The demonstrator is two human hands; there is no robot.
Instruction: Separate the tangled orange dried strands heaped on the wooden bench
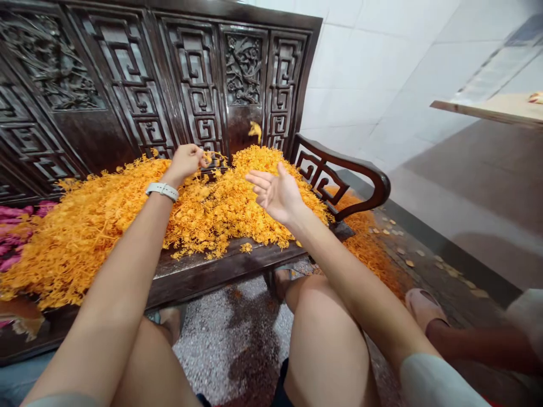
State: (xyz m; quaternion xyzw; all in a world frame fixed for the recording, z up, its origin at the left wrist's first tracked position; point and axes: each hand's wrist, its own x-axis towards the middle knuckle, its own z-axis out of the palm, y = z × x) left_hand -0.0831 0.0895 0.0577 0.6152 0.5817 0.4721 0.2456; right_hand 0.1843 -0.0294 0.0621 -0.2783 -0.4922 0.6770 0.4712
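Note:
A big heap of orange, stringy pieces that look like artificial flower parts [114, 209] covers the dark wooden bench [203, 277]. Over the heap, my left hand [186, 163], with a pale band on its wrist, is closed in a pinch on a thin orange flower piece [215, 155] that reaches to the right. My right hand [278, 193] is open, palm turned up and fingers stretched out, above a second mound of the pieces [241, 209]. A single yellow-orange piece [255, 131] is in mid-air just beyond my right fingers, touching neither hand.
Behind the heap rises the bench's carved backrest [197, 85], with a curved armrest [365, 186] at its right end. Magenta pieces [14, 226] lie at the far left. More orange pieces [369, 254] cover the floor at right, near another person's foot [426, 308]. A shelf [487, 110] juts out upper right.

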